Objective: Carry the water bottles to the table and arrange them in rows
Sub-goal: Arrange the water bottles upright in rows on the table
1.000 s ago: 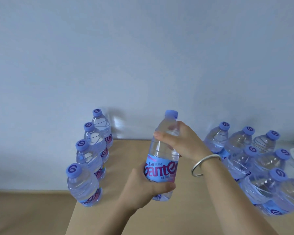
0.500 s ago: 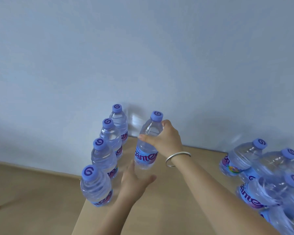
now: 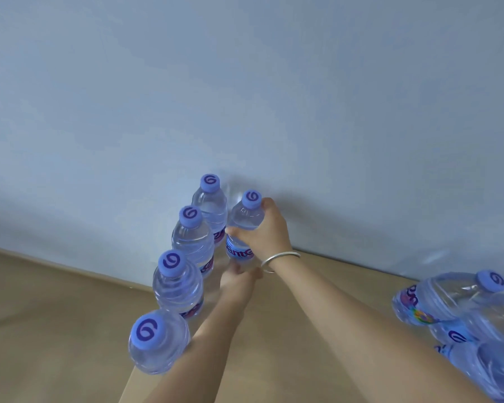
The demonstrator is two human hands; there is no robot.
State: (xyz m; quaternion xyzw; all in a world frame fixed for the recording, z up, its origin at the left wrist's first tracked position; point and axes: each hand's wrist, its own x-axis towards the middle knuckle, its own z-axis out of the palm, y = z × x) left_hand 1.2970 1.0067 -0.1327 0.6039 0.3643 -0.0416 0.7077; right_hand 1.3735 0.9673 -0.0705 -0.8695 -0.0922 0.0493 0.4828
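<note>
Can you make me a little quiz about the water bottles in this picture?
1. How many bottles stand in the row along the table's left edge?
2. True or false: the right hand grips a bottle by its upper body.
3. Which is nearest the wall: A) the held bottle, B) the bunch of bottles on the right?

Key: 1) four; 2) true; 3) A.
</note>
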